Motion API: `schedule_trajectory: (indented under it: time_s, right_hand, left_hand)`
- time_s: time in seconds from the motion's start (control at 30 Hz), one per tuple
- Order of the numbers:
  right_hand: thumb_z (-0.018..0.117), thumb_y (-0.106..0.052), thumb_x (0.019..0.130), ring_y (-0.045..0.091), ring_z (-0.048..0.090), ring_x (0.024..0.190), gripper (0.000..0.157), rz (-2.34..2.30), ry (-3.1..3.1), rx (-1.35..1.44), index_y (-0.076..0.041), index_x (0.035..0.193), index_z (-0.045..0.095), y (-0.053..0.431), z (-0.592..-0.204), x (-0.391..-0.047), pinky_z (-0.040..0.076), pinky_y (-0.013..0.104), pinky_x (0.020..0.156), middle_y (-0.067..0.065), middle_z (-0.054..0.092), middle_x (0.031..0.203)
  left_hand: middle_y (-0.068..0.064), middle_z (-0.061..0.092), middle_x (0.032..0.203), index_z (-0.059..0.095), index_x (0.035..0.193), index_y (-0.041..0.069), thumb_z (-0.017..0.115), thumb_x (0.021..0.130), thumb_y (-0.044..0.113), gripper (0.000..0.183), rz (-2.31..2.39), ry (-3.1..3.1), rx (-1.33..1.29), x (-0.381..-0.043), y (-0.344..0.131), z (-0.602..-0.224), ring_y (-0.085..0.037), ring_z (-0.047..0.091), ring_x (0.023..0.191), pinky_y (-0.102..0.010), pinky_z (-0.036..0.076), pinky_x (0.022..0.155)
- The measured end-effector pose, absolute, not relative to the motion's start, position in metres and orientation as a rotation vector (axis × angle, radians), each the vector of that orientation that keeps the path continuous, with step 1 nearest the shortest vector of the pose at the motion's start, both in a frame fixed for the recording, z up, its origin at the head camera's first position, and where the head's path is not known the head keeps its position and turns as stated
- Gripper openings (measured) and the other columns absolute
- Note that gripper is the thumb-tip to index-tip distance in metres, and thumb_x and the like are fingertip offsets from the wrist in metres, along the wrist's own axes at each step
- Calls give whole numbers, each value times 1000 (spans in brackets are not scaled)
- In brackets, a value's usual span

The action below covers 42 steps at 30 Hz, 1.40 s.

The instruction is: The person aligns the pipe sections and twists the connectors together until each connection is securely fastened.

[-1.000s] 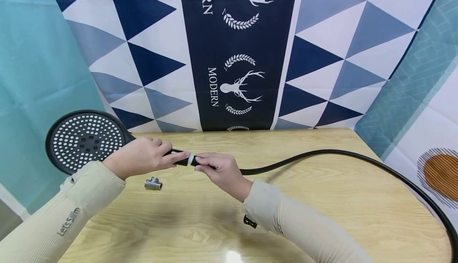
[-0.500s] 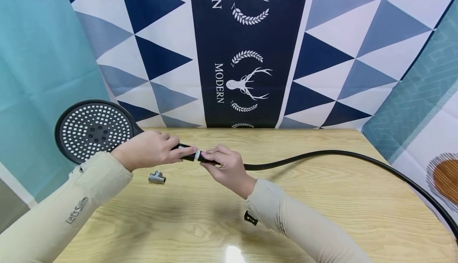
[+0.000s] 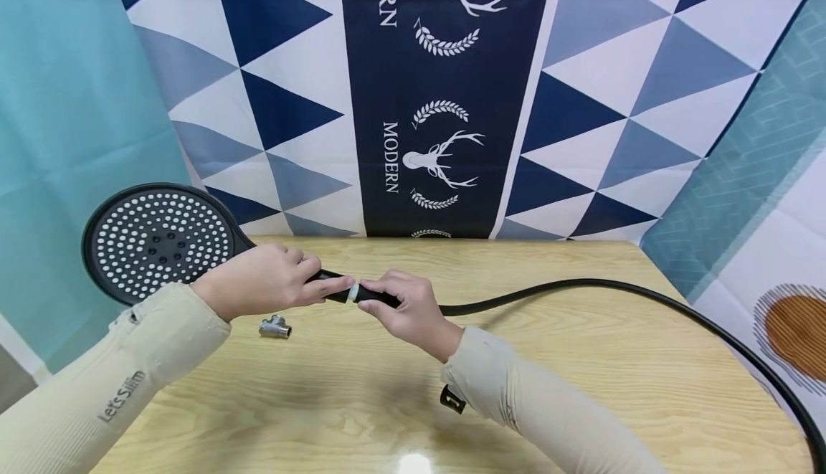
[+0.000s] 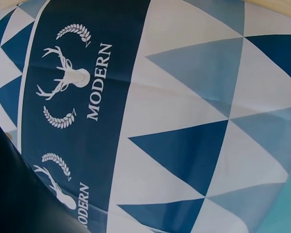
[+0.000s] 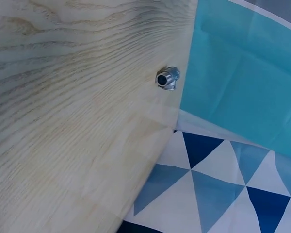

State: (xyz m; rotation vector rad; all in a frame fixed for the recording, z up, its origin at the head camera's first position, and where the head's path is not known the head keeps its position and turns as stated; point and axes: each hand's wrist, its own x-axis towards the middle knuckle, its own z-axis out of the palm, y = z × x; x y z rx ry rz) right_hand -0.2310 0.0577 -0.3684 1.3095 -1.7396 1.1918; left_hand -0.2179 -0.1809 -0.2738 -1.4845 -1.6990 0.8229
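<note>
Below frame centre, your left hand (image 3: 261, 284) grips the shower-head handle (image 3: 338, 296) and your right hand (image 3: 416, 313) pinches the black hose (image 3: 581, 282), aligned end to end, sloping gently down rightward, the pale ring (image 3: 353, 292) between.

- Your head view looks forward and down over the shower head (image 3: 161, 241) and table (image 3: 361, 381).
- Your left-wrist view faces the backdrop (image 4: 184, 92).
- Your right-wrist view shares the metal fitting (image 5: 168, 78) with the head's.

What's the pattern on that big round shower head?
The shower head has white dots across a black face; it shows best in the head view.
</note>
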Motion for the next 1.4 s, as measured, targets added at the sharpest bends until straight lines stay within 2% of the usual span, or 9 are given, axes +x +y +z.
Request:
schedule_trajectory:
  time_s: [0.27, 0.5, 0.6, 0.7, 0.87, 1.03, 1.23, 1.33, 1.4]
  right_hand:
    - [75, 8, 74, 14, 55, 61, 26, 1123, -1857, 1319, 12, 99, 68, 58, -365, -231, 46, 18, 56, 13, 67, 79]
    - [73, 8, 78, 9, 55, 59, 20, 1358, -1994, 1280, 8, 94, 62, 58, -368, -227, 46, 22, 52, 16, 68, 78]
    - [76, 10, 73, 8, 53, 56, 17, 1355, -1930, 1293, 7, 86, 66, 57, -372, -228, 44, 21, 49, 15, 69, 76]
    - [79, 11, 67, 8, 54, 54, 18, 1292, -1852, 1325, 7, 81, 69, 57, -377, -230, 43, 18, 49, 15, 69, 74]
    - [82, 9, 63, 13, 62, 60, 23, 1161, -1816, 1361, 6, 82, 69, 58, -383, -231, 46, 15, 55, 14, 69, 77]
    - [81, 8, 67, 16, 66, 71, 28, 939, -1858, 1375, 4, 91, 66, 63, -387, -226, 49, 13, 64, 13, 69, 84]
    - [79, 10, 68, 21, 67, 78, 31, 907, -1824, 1312, 9, 97, 66, 65, -388, -222, 50, 14, 71, 18, 66, 95]
    - [79, 14, 65, 25, 68, 81, 34, 904, -1719, 1294, 13, 97, 67, 63, -387, -223, 52, 17, 75, 20, 65, 97]
    - [80, 16, 62, 26, 69, 80, 35, 904, -1658, 1295, 12, 94, 67, 62, -387, -225, 52, 19, 76, 20, 66, 94]
  left_hand:
    - [-2, 44, 68, 61, 128, 17, 64, 88, 11, 41, 854, -1729, -1487, -217, -183, -274, -11, 34, 47, -20, 25, 43]
    - [-2, 43, 67, 60, 128, 19, 74, 79, 12, 52, 843, -1745, -1504, -220, -184, -281, -11, 33, 46, -20, 26, 42]
    - [-2, 44, 67, 61, 127, 19, 53, 94, 5, 37, 833, -1723, -1501, -221, -186, -283, -11, 33, 46, -20, 26, 42]
    - [-2, 45, 68, 61, 127, 20, 41, 98, 1, 40, 842, -1706, -1502, -221, -186, -285, -11, 34, 46, -20, 28, 42]
    - [-1, 46, 68, 61, 128, 20, 63, 88, 9, 41, 862, -1692, -1512, -222, -186, -288, -10, 36, 46, -19, 30, 42]
    - [-1, 46, 67, 60, 128, 19, 26, 102, 2, 45, 832, -1664, -1532, -225, -185, -292, -10, 38, 46, -19, 31, 42]
    - [-1, 46, 68, 60, 129, 19, 66, 87, 11, 43, 856, -1691, -1515, -224, -181, -289, -10, 37, 46, -19, 30, 42]
    - [-2, 45, 68, 61, 126, 17, 44, 99, 3, 36, 793, -1667, -1515, -225, -180, -287, -10, 35, 46, -20, 28, 42]
    - [-2, 44, 67, 63, 124, 16, 20, 103, 0, 50, 751, -1644, -1523, -226, -180, -285, -10, 35, 46, -20, 27, 41]
